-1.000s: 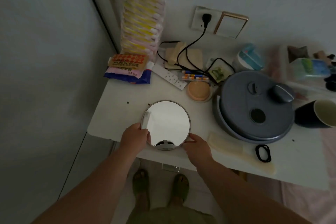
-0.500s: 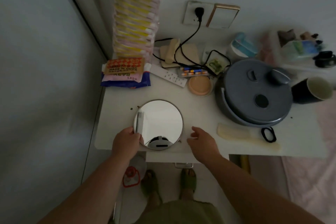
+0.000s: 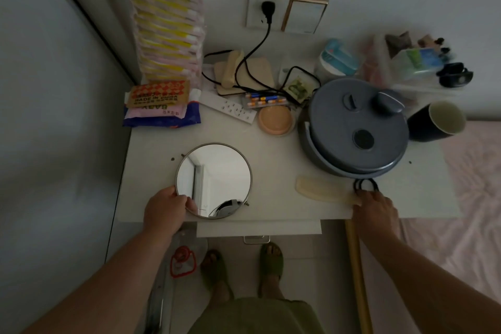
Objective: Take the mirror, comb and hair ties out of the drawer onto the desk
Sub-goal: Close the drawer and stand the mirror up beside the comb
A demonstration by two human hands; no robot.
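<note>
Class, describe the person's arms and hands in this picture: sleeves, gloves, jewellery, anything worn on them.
Both forearms are bare with no sleeves in view. The left hand and right hand wear no gloves, and no rings, watch or bracelet show on the hands or wrists. The light is dim, so fine marks cannot be told.
</note>
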